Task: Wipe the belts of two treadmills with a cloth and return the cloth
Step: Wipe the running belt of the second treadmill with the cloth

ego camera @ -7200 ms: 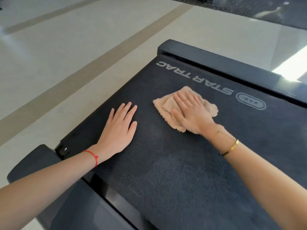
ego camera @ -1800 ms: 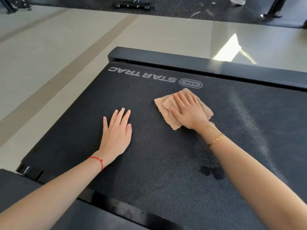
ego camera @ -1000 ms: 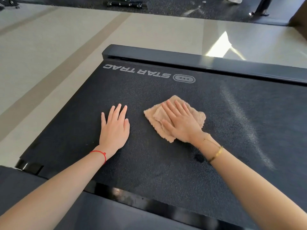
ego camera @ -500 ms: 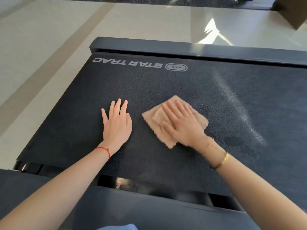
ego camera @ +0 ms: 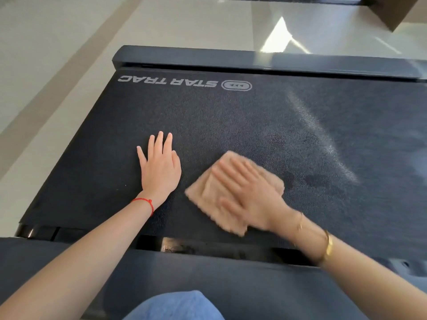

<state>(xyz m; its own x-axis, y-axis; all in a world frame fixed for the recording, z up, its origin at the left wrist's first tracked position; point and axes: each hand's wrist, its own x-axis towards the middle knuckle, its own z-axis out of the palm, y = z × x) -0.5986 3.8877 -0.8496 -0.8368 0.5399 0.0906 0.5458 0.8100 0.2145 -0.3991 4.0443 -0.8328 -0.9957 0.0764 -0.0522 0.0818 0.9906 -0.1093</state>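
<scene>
A black treadmill belt (ego camera: 231, 125) with a STAR TRAC logo fills the view. A folded tan cloth (ego camera: 205, 192) lies on the belt near its close edge. My right hand (ego camera: 249, 195) presses flat on the cloth with fingers straight; it is blurred by motion. My left hand (ego camera: 160, 168) rests flat on the belt to the left of the cloth, fingers straight, apart from it. A damp dark patch (ego camera: 316, 181) shows on the belt right of the cloth.
The treadmill's dark side rail (ego camera: 254, 60) runs along the far edge, another rail (ego camera: 208, 269) along the near edge. Pale tiled floor (ego camera: 57, 54) with a beige stripe lies beyond and left. A brown box corner (ego camera: 392, 10) sits top right. My blue-clad knee (ego camera: 175, 306) shows at the bottom.
My right hand has slid the cloth toward me and slightly right across the belt. My left hand stays flat in about the same spot. The camera has tilted further down.
</scene>
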